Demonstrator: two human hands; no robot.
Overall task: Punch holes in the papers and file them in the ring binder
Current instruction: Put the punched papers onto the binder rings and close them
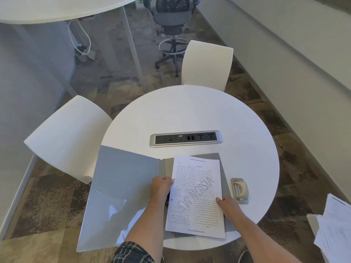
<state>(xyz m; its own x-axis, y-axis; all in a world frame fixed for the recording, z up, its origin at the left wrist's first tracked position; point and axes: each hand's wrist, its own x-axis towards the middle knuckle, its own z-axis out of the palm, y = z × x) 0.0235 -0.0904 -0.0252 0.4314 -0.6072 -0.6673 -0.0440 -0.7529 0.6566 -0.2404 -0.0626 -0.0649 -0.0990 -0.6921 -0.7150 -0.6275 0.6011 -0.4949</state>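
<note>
A grey ring binder (123, 188) lies open on the round white table (190, 111), its left cover hanging over the table's edge. A printed sheet of paper (196, 194) with two punched holes along its left edge rests over the binder's right half. My left hand (161, 186) grips the sheet's left edge near the upper hole, over the binder's spine. At the sheet's right edge, my right hand (227, 205) pinches it. A metal hole punch (239, 190) stands just right of the binder. The binder's rings are hidden under my left hand.
A silver power and socket strip (186, 138) is set into the table's middle. Two white chairs (68, 137) (208, 63) stand at the left and far side. A stack of loose papers (334, 226) lies at the right edge of view. A dark office chair (172, 21) stands farther back.
</note>
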